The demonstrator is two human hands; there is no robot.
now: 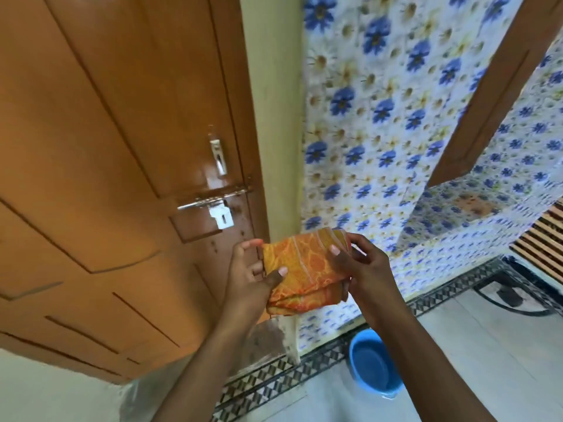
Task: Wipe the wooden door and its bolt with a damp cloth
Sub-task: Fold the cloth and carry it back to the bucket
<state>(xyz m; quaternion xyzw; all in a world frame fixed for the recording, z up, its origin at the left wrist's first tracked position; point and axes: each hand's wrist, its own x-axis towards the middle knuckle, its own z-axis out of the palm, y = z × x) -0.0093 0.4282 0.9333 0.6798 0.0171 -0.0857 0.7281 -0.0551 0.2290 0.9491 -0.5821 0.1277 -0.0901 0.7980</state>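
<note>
Holding the folded cloth between them at chest level, both hands pinch its edges: the left hand has thumb on top and fingers behind the left edge, the right hand grips the right side in the same way, probably to fold it into a flat pad for wiping. The cloth is thin orange and yellow fabric with a pattern, in several soft layers. Below, a round blue plastic basin stands on the pale floor. Behind the cloth is the glossy brown wooden door, with raised panels, and its metal bolt near the door edge, not yet touched.
</note>
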